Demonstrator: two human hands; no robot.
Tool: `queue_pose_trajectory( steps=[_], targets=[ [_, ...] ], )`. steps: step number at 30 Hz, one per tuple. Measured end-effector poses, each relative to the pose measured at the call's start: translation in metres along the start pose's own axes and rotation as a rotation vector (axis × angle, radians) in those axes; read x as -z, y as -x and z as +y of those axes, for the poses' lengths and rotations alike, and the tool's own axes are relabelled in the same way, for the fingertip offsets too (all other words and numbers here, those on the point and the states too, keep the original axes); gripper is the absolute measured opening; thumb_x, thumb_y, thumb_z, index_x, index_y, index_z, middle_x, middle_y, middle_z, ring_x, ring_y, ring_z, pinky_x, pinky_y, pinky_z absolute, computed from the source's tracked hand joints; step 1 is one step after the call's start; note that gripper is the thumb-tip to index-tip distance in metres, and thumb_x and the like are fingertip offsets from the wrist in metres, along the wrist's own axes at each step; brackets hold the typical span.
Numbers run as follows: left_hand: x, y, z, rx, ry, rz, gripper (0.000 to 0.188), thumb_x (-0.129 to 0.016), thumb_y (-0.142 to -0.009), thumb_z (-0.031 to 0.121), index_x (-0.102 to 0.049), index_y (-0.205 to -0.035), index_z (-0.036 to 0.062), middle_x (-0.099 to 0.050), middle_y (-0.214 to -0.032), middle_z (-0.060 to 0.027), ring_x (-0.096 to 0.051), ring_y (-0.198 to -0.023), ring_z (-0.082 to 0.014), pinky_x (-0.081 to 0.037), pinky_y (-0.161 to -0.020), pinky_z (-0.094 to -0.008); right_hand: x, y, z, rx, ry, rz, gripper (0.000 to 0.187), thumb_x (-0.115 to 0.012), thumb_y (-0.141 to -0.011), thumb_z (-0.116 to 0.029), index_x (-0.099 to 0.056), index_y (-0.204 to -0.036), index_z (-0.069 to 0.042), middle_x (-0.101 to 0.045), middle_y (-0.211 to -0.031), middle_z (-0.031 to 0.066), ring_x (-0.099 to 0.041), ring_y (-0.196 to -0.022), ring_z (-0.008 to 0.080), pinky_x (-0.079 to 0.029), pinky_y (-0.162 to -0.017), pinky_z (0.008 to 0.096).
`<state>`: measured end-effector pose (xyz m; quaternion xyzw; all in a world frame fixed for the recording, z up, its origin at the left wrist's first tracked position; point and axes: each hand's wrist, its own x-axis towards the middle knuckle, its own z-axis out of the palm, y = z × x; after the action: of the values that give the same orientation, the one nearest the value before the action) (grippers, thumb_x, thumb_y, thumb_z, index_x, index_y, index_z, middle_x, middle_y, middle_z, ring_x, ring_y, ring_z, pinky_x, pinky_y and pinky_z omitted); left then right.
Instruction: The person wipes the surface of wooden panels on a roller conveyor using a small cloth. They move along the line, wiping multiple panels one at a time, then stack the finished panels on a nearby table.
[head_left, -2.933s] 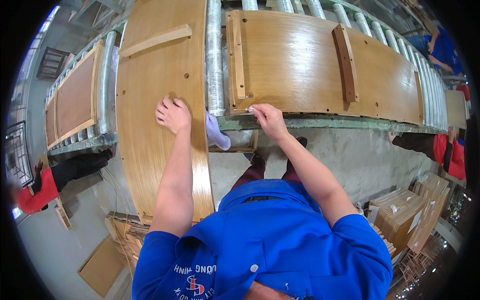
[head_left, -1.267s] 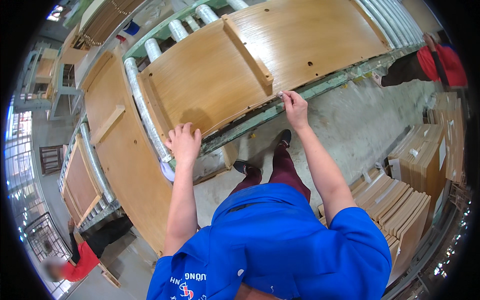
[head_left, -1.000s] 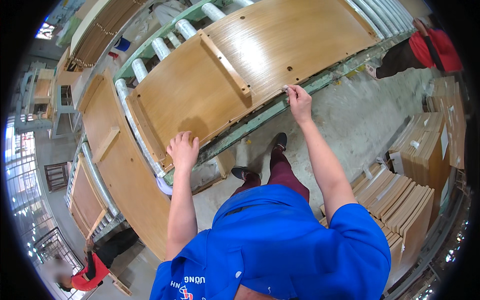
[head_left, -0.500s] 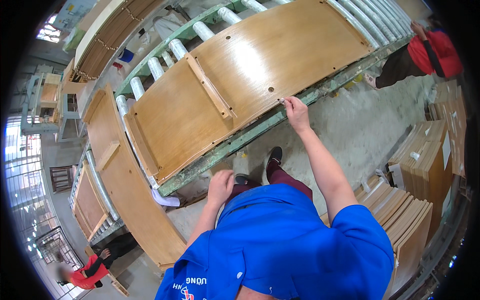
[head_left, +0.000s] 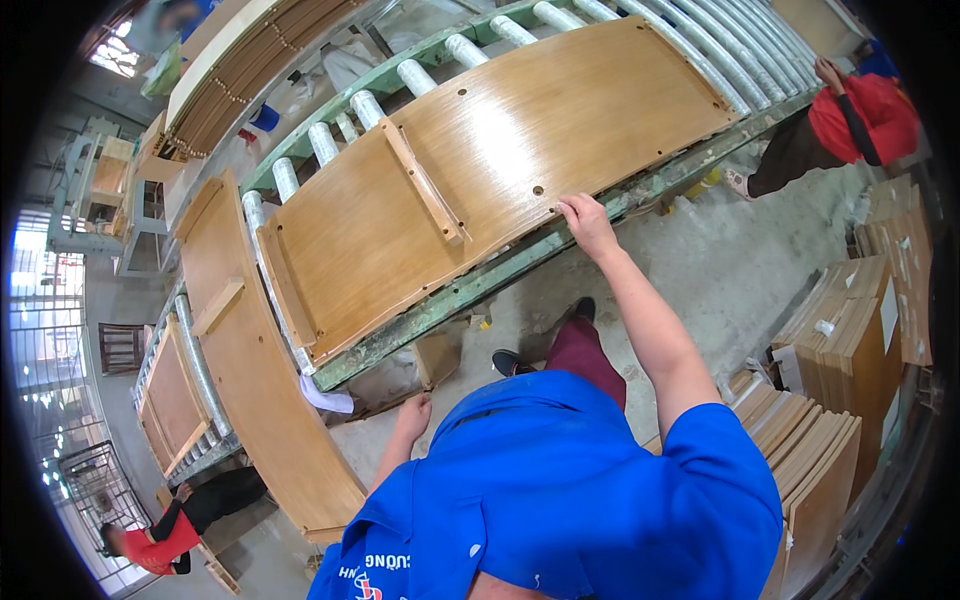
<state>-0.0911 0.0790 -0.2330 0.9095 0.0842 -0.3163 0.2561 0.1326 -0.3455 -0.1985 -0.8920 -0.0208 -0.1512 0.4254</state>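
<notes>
A broad, glossy brown wooden panel [head_left: 590,110] with small dark holes lies on a roller conveyor. Across it rests a narrow wooden strip [head_left: 420,180], and a second strip [head_left: 285,285] runs along its left end. At the panel's near edge, just below a hole, my right hand [head_left: 590,225] has thumb and fingers pinched together; whatever is between them is too small to name. Low beside my body, away from the panel, my left hand [head_left: 413,413] is curled closed, and its inside is hidden.
A green rail [head_left: 480,280] and metal rollers [head_left: 468,52] carry the panel. Left of it lies another long panel [head_left: 265,370]. Stacked boards [head_left: 800,440] stand behind me on the right. One person in red [head_left: 865,120] is at far right, another [head_left: 165,540] at lower left.
My left hand has dropped down and left, away from the rail. The right hand stays pinched at the panel's near edge, and my feet have shifted.
</notes>
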Motion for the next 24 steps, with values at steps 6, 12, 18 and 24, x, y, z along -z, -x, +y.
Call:
queue_pose_trajectory(
  steps=[6, 12, 18, 24],
  targets=[
    [-0.032, 0.039, -0.002, 0.259, -0.076, -0.165, 0.034, -0.045, -0.085, 0.030, -0.061, -0.102, 0.0048, -0.061, -0.098, -0.0208, -0.056, -0.096, -0.0373, -0.044, -0.084, -0.0420, 0.001, -0.002, 0.008, 0.005, -0.092, -0.036, 0.016, -0.056, -0.083, -0.012, -0.062, -0.091, 0.001, -0.060, -0.084, 0.0163, -0.058, -0.080, 0.0316, -0.047, -0.072, 0.0356],
    [-0.050, 0.021, 0.029, 0.187, 0.087, -0.162, 0.035, -0.046, -0.085, 0.031, -0.061, -0.101, 0.0041, -0.062, -0.094, -0.0204, -0.058, -0.093, -0.0357, -0.045, -0.081, -0.0403, 0.007, -0.008, 0.015, 0.017, -0.135, -0.090, 0.014, -0.057, -0.083, -0.013, -0.062, -0.089, -0.001, -0.060, -0.081, 0.0151, -0.058, -0.075, 0.0302, -0.047, -0.069, 0.0347],
    [-0.055, -0.022, 0.080, 0.096, 0.237, -0.028, 0.029, -0.049, -0.085, 0.025, -0.061, -0.100, 0.0037, -0.064, -0.088, -0.0176, -0.063, -0.082, -0.0287, -0.048, -0.074, -0.0362, 0.032, -0.023, 0.040, 0.054, -0.154, -0.053, 0.013, -0.057, -0.083, -0.010, -0.062, -0.089, 0.000, -0.060, -0.081, 0.0150, -0.059, -0.076, 0.0295, -0.047, -0.068, 0.0344],
    [-0.061, -0.039, 0.114, 0.067, 0.256, 0.006, 0.027, -0.049, -0.084, 0.022, -0.061, -0.099, 0.0024, -0.065, -0.086, -0.0161, -0.064, -0.078, -0.0249, -0.049, -0.071, -0.0348, 0.072, -0.041, 0.079, -0.030, -0.105, 0.011, 0.013, -0.057, -0.082, -0.009, -0.062, -0.089, 0.001, -0.061, -0.083, 0.0155, -0.060, -0.078, 0.0300, -0.048, -0.069, 0.0340]
  ],
)
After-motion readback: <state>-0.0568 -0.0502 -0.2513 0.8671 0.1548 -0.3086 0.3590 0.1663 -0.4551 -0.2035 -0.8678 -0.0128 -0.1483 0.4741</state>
